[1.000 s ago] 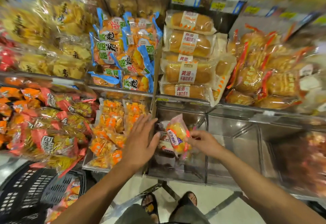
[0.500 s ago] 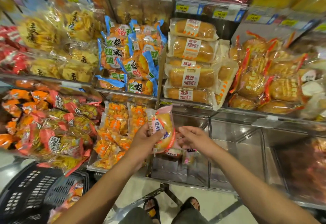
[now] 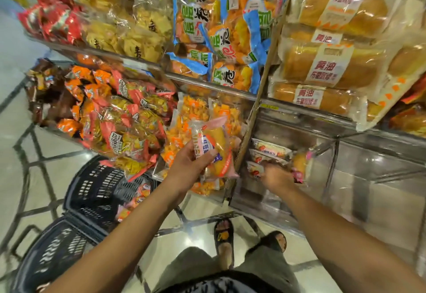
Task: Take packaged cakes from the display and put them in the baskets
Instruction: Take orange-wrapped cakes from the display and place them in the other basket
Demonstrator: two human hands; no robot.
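Note:
My left hand (image 3: 192, 166) grips a packaged cake (image 3: 215, 147), a clear pink-edged wrapper with a yellow cake inside, held upright in front of the lower shelf. My right hand (image 3: 275, 177) reaches into the clear display bin (image 3: 345, 161) and closes on another packaged cake (image 3: 300, 166); the hand is blurred. More wrapped cakes (image 3: 267, 152) lie stacked in the bin just left of that hand. Two black baskets stand on the floor at lower left; the nearer-to-shelf basket (image 3: 99, 189) has a few packs in it, the other basket (image 3: 53, 256) sits closer to me.
Shelves hold orange snack bags (image 3: 129, 117), blue-trimmed cake bags (image 3: 221, 39) and long bread loaves (image 3: 329, 66). A cardboard divider (image 3: 258, 106) separates the bin from the orange packs. My feet in sandals (image 3: 223, 239) stand on the tiled floor.
The view has tilted down and left, bringing the baskets into sight. My left hand still holds its cake; my right hand has gone back into the bin and taken hold of another pack.

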